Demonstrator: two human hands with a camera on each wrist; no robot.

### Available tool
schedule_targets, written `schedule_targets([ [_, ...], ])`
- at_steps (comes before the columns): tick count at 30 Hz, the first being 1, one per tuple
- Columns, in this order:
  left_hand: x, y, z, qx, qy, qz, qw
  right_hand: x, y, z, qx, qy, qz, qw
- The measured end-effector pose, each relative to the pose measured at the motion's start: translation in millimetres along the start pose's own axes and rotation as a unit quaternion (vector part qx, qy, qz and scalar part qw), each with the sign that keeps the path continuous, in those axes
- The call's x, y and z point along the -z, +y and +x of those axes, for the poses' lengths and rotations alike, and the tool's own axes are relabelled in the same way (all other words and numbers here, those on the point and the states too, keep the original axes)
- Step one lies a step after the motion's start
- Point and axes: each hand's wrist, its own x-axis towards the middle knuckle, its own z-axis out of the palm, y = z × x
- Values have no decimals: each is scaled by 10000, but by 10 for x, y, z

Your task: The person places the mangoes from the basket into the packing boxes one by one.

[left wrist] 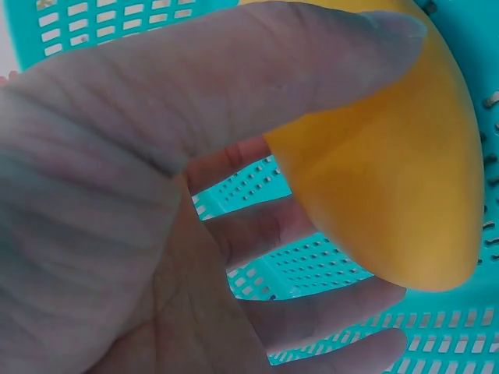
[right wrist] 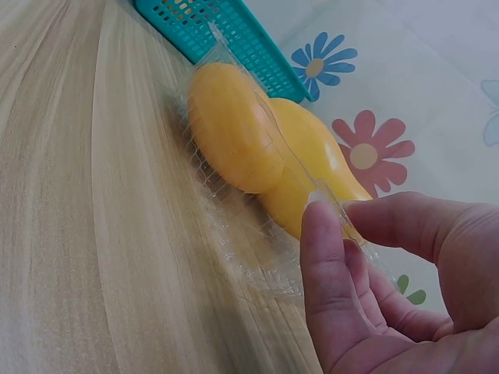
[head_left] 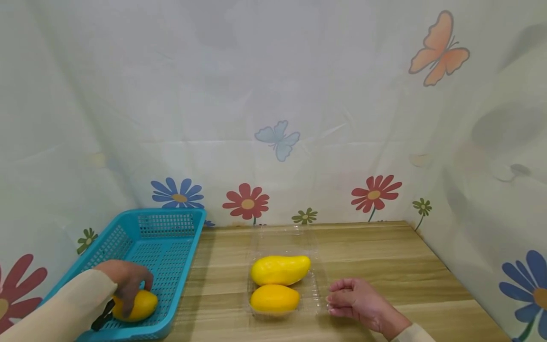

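Flowered sheeting (head_left: 342, 104) is hanging behind a wood-grained bench (head_left: 222, 266). At its left end, the left hand (head_left: 128, 280) is grasping a yellow fruit (head_left: 146, 304) inside the blue basket (head_left: 166, 256), close to the basket's near-right corner; the fruit is lying between thumb and fingers, its long axis running roughly side to side, smooth-skinned, plump and tapering at one end. Farther right, the right hand (head_left: 363, 304) is pinching the rim of a clear box (head_left: 313, 287), where a longer fruit (head_left: 279, 270) and a shorter fruit (head_left: 275, 299) are resting side by side.

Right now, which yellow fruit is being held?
The fruit in the blue basket: the left hand grips it. The back fruit and front fruit sit in the clear box.
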Motion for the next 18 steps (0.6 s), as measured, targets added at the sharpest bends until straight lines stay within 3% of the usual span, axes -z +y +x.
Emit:
schedule_targets([
  [18,-16,-3,112,-46,-159,293,9994,23,23,21,35,-21,35,10000],
])
